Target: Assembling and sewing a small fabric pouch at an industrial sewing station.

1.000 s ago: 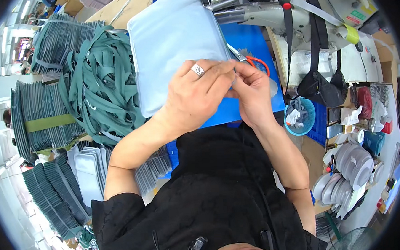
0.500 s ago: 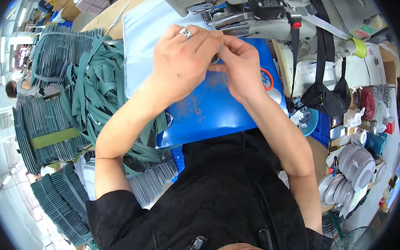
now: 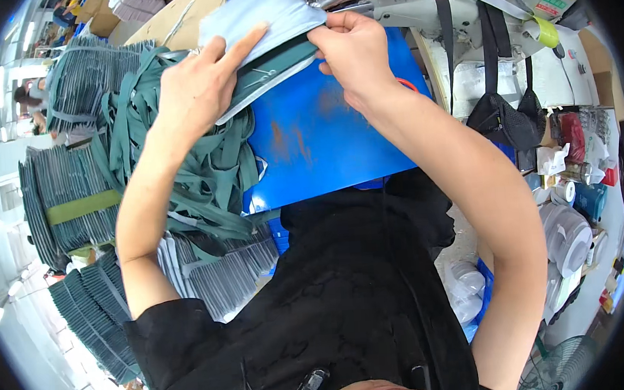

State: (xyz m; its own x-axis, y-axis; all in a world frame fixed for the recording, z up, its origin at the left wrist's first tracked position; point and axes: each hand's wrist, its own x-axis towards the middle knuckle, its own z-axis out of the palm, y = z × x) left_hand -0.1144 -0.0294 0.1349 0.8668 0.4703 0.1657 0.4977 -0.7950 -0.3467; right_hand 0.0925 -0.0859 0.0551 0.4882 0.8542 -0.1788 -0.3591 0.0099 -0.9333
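Observation:
A light blue fabric panel (image 3: 287, 21) with a dark green band (image 3: 275, 65) along its near side lies between my hands, its near edge tilted up over the blue work surface (image 3: 323, 144). My left hand (image 3: 198, 84) grips the panel's left part, thumb stretched across the top; its other fingers are partly hidden. At the right corner, my right hand (image 3: 353, 53) pinches the panel between thumb and fingers. Just beyond it is a sewing machine (image 3: 415, 10), partly cut off by the top of the picture. An orange-red ring handle (image 3: 407, 84) shows behind my right wrist.
Loose green straps (image 3: 210, 172) heap against the left of the work surface. Bundled stacks of green-grey pieces (image 3: 72, 188) stand farther left. Black straps with a mesh pouch (image 3: 504, 122) hang at right, above plastic-wrapped rolls (image 3: 568, 236). A fan (image 3: 562, 369) stands at lower right.
My hands were together near the machine's needle area; now they are spread apart. The panel has come toward me, its green-banded edge turned up. My right elbow has swung outward.

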